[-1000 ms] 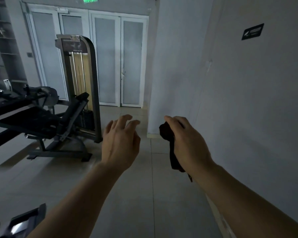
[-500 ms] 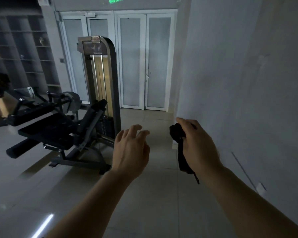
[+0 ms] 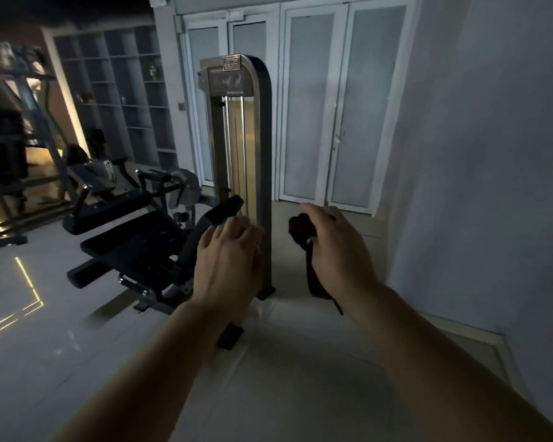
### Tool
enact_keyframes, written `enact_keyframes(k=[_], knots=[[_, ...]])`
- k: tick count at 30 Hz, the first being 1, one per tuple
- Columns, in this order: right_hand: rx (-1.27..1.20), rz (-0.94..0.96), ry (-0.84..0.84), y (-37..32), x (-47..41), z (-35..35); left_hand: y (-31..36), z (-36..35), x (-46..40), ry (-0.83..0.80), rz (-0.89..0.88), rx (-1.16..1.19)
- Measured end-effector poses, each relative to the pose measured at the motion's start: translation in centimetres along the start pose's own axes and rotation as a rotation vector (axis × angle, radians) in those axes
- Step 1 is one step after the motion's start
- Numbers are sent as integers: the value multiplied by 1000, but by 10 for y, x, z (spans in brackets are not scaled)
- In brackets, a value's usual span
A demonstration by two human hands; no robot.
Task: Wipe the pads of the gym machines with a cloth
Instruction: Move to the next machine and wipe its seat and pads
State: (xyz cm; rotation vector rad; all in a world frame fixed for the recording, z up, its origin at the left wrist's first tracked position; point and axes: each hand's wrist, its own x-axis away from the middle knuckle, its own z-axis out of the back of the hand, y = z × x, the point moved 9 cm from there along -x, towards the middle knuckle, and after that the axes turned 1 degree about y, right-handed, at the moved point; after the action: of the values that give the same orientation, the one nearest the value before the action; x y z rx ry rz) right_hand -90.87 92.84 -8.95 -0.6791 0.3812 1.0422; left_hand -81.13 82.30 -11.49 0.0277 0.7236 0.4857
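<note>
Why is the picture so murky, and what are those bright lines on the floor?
Head view: the room is dim, so the dark cloth in the right hand shows little detail; thin light lines glare off the glossy floor at left; the wide lens bends the doors and wall.

Dim room with pale tiled floor. At upper centre and right, white-framed frosted double doors, shut. To the right, plain grey wall running toward the lower right corner. At upper left, tall open shelving with a few small items too dark to identify. At far left, dark metal rack frame lit warmly from behind. On the floor at lower left, thin glowing light lines meeting at an angle.
</note>
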Motion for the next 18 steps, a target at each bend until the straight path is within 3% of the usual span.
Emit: enact_keyframes(k=[9, 18], knots=[[-73, 41, -67, -3, -134, -161, -166, -71, -96, 6, 56, -42], [-156, -90, -122, -2, -307, -301, -330, -131, -237, -21, 80, -25]])
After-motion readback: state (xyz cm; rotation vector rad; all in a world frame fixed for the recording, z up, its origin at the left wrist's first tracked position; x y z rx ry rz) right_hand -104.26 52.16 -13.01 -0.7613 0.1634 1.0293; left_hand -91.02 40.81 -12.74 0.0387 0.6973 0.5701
